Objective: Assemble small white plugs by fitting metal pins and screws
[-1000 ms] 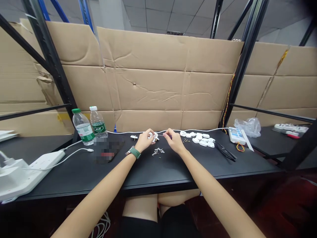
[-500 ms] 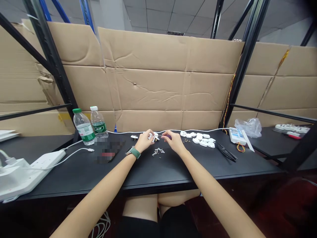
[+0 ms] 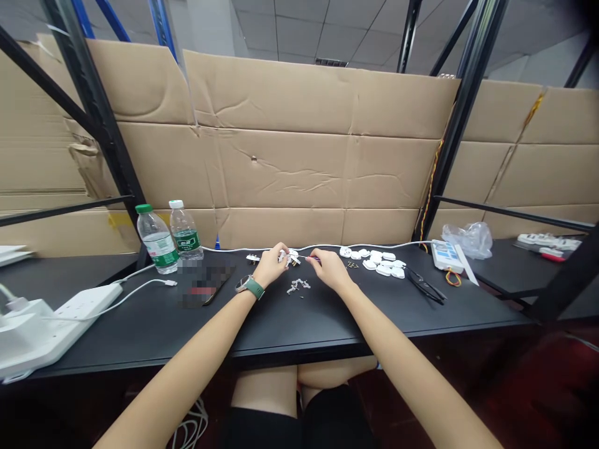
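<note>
My left hand (image 3: 270, 267), with a green-strapped watch on its wrist, is closed on a small white plastic part, mostly hidden by the fingers. More white pieces with brass-coloured prongs (image 3: 294, 258) lie just beside its fingertips. My right hand (image 3: 330, 268) pinches a thin screwdriver (image 3: 303, 257), whose shaft points left toward the left hand's part. The dark purplish handle is largely covered by the fingers. Small pale plastic pieces (image 3: 298, 285) lie scattered in front of the hands. Another white piece with prongs (image 3: 253, 258) rests left of my left hand.
Right of my hands are brass-coloured bits (image 3: 352, 265), several white covers (image 3: 384, 269) and a black plier-like tool (image 3: 425, 287). At left stand two bottles (image 3: 160, 243), a dark phone-like object (image 3: 216, 292) and a power strip (image 3: 79, 318). Cardboard (image 3: 281, 174) walls the back.
Both hands stay almost in place, still holding the white part and the screwdriver. The right fingers have shifted slightly on the screwdriver handle. The whole view has moved very slightly.
</note>
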`<state>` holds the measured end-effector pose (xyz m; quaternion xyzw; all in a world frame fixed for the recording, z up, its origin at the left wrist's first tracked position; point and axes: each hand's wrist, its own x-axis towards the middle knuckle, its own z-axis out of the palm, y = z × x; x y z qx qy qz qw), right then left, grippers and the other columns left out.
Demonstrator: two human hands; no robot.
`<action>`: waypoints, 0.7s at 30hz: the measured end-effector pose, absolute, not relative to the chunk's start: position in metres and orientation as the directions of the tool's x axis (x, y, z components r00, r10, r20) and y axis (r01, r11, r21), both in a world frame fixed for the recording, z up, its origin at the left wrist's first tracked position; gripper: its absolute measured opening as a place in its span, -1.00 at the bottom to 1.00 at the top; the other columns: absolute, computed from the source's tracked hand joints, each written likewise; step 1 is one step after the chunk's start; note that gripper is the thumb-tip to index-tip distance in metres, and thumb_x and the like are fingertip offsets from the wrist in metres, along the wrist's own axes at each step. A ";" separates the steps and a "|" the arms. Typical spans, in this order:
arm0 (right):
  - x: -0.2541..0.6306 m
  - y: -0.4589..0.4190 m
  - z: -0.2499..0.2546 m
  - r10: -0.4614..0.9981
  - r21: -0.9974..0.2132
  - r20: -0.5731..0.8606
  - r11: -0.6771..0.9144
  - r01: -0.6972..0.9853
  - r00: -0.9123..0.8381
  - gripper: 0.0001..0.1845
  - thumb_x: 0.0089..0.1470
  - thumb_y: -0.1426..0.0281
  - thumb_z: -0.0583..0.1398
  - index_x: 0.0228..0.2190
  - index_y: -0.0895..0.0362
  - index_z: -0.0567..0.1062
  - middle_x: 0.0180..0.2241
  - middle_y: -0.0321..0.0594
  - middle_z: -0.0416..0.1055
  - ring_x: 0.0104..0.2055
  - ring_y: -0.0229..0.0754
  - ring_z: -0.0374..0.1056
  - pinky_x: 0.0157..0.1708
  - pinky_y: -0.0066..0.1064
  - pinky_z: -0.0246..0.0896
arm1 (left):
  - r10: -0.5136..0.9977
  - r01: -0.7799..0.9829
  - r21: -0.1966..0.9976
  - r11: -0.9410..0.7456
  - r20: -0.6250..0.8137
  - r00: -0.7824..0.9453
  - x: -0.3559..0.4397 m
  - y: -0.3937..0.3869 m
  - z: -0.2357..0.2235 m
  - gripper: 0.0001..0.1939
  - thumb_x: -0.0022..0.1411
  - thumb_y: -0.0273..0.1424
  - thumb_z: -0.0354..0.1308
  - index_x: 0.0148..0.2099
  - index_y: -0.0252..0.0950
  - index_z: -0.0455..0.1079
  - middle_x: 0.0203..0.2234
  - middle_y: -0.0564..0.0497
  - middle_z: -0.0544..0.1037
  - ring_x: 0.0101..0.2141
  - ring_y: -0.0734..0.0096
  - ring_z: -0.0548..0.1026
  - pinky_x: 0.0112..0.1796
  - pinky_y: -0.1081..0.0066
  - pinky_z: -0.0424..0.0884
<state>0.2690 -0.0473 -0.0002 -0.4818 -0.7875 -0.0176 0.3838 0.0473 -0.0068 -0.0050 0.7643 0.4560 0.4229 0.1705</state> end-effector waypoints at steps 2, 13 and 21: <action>0.266 -0.050 0.001 0.781 -0.294 0.583 0.460 0.838 -0.224 -0.70 0.39 0.21 0.10 -0.32 0.07 0.51 -0.43 -0.17 0.52 -0.35 -0.09 0.44 -0.33 -0.39 0.11 | 0.836 0.572 0.625 -0.531 0.496 0.235 0.047 -0.008 -0.004 -0.90 0.32 -0.38 0.08 -0.12 -0.21 0.36 -0.41 0.03 0.59 -0.48 0.33 0.62 -0.45 0.46 0.44; 0.260 -0.058 0.003 0.807 -0.296 0.534 0.456 0.839 -0.250 -0.88 0.33 0.31 0.17 -0.14 0.08 0.41 -0.38 -0.18 0.55 -0.35 -0.07 0.47 -0.37 -0.40 0.05 | 0.808 0.701 0.463 -0.543 0.514 0.287 0.046 -0.010 0.000 -0.84 0.33 -0.43 0.05 -0.08 -0.20 0.40 -0.48 0.06 0.54 -0.43 0.29 0.57 -0.33 0.42 0.39; 0.261 -0.055 0.002 0.804 -0.265 0.544 0.436 0.860 -0.239 -0.82 0.37 0.29 0.13 -0.20 0.08 0.49 -0.37 -0.11 0.57 -0.32 -0.04 0.48 -0.34 -0.38 0.06 | 0.769 0.750 0.323 -0.578 0.521 0.369 0.046 -0.013 0.003 -0.81 0.30 -0.48 0.07 -0.08 -0.19 0.43 -0.51 0.04 0.53 -0.40 0.23 0.54 -0.28 0.39 0.35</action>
